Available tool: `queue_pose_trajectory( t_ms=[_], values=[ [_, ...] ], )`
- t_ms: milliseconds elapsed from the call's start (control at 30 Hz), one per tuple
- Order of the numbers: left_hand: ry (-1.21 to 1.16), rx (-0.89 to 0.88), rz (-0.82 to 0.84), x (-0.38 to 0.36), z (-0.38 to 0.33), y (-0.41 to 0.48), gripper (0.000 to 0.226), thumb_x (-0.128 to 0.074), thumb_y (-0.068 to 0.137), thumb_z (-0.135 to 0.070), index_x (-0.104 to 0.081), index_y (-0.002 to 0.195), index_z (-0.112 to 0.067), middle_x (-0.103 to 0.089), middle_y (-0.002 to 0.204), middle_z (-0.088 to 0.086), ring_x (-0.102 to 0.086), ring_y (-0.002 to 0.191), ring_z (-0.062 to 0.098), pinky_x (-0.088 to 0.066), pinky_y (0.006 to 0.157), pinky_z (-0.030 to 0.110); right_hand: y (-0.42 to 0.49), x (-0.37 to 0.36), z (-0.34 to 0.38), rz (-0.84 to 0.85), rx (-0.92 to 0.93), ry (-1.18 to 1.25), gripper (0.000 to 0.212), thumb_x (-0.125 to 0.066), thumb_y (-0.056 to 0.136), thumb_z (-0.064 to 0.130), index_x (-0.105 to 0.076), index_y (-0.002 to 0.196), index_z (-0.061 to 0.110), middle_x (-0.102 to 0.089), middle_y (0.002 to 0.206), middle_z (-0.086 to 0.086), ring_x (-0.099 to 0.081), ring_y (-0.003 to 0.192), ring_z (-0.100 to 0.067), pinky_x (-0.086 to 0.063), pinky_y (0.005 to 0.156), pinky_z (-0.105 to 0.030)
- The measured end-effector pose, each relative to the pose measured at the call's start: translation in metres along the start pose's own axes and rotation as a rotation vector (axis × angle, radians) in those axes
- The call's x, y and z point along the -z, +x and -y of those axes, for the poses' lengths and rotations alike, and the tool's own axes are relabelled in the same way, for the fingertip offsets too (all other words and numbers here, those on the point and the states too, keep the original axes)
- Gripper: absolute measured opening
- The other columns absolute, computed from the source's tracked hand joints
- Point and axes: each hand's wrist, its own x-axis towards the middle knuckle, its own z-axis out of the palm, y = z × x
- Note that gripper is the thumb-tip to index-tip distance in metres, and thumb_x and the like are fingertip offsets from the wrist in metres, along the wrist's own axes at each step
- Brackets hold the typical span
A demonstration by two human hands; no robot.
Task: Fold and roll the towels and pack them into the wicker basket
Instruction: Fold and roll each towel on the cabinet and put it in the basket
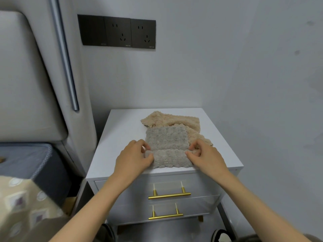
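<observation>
White nightstand (120, 135) under grey towel (167, 138); grey wall (227, 67), sockets (118, 33); perhaps bed (29, 159).

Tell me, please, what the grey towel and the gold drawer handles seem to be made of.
The grey towel: soft plush fabric, likely microfibre fleece, matte; its pile is bumpy and tufted. The drawer handles: probably metal with a brushed gold finish; they show a smooth, even sheen.
</observation>
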Motion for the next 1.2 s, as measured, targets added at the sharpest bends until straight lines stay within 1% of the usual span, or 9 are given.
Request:
queue_pose_trajectory(
  t_ms=[200,333,433,600,833,967,1067,1133,1200],
  values=[
    [0.065,-0.488,-0.106,-0.013,0.001,-0.001,0.032,-0.065,0.077,0.001,-0.067,0.094,-0.026,-0.059,0.092,-0.011,-0.05,0.084,0.013,-0.039,0.071,0.029,-0.003,-0.009,0.006,-0.228,0.5,-0.131,0.017,-0.067,0.082,0.01,-0.062,0.091,0.023,-0.058,0.088,0.008,-0.051,0.086,-0.013,-0.043,0.069,-0.028],
    [0.078,-0.543,-0.081,-0.018,0.0,-0.008,0.022,-0.068,0.078,-0.008,-0.073,0.096,-0.021,-0.064,0.094,-0.007,-0.059,0.086,0.015,-0.051,0.065,0.03,-0.01,-0.025,0.008,-0.212,0.726,-0.284,0.021,-0.066,0.082,0.012,-0.071,0.102,0.018,-0.067,0.099,0.002,-0.059,0.088,-0.017,-0.05,0.064,-0.027],
    [0.125,-0.569,-0.071,-0.018,0.006,-0.008,0.025,-0.067,0.08,-0.013,-0.074,0.102,-0.021,-0.067,0.099,-0.007,-0.061,0.091,0.014,-0.055,0.067,0.03,-0.013,-0.025,0.003,-0.138,0.72,-0.31,0.039,-0.074,0.073,0.004,-0.07,0.11,0.016,-0.068,0.107,0.002,-0.062,0.094,-0.018,-0.055,0.073,-0.029],
    [0.121,-0.542,0.03,-0.009,0.013,-0.01,0.042,-0.063,0.083,-0.024,-0.063,0.125,-0.026,-0.063,0.113,-0.011,-0.055,0.104,0.007,-0.048,0.083,0.019,-0.019,-0.012,0.0,0.0,0.637,-0.306,0.043,-0.045,0.088,0.032,-0.06,0.127,0.021,-0.063,0.123,0.009,-0.057,0.11,-0.011,-0.047,0.086,-0.021],
    [-0.007,-0.384,0.072,-0.003,0.016,-0.003,0.036,-0.063,0.085,-0.014,-0.066,0.12,-0.024,-0.067,0.111,-0.011,-0.059,0.101,0.005,-0.033,0.083,0.001,-0.011,-0.009,-0.005,0.057,0.519,-0.215,0.041,-0.051,0.095,0.015,-0.051,0.135,0.025,-0.057,0.13,0.008,-0.049,0.118,-0.01,-0.039,0.093,-0.02],
    [-0.19,-0.197,0.154,0.007,0.013,-0.001,0.026,-0.062,0.09,-0.023,-0.067,0.115,-0.029,-0.066,0.101,-0.02,-0.058,0.083,-0.005,-0.04,0.073,0.001,-0.006,0.002,-0.002,0.171,0.356,-0.011,0.031,-0.047,0.099,0.025,-0.052,0.129,0.028,-0.061,0.115,0.009,-0.052,0.102,-0.005,-0.042,0.087,-0.023],
    [-0.238,-0.137,0.207,0.012,0.014,0.001,0.016,-0.06,0.09,-0.026,-0.066,0.08,-0.037,-0.065,0.069,-0.013,-0.053,0.061,0.003,-0.041,0.063,0.017,-0.005,0.011,0.002,0.212,0.266,0.118,0.023,-0.049,0.098,0.032,-0.054,0.12,0.031,-0.063,0.089,0.005,-0.055,0.075,-0.003,-0.042,0.073,-0.022],
    [-0.258,-0.087,0.241,0.012,0.015,0.003,0.03,-0.059,0.091,-0.027,-0.057,0.061,-0.025,-0.055,0.059,-0.006,-0.045,0.057,0.006,-0.037,0.063,0.025,-0.006,0.013,0.004,0.245,0.203,0.166,0.023,-0.05,0.097,0.036,-0.053,0.119,0.03,-0.059,0.077,0.009,-0.051,0.063,0.001,-0.038,0.063,-0.014],
    [-0.311,-0.009,0.28,0.013,0.017,0.003,0.033,-0.061,0.087,-0.035,-0.059,0.063,-0.013,-0.052,0.059,-0.001,-0.045,0.061,0.01,-0.038,0.066,0.029,-0.006,0.014,0.005,0.272,0.144,0.203,0.023,-0.051,0.096,0.038,-0.052,0.117,0.029,-0.057,0.072,0.011,-0.05,0.059,0.003,-0.036,0.061,-0.013]
  ],
)
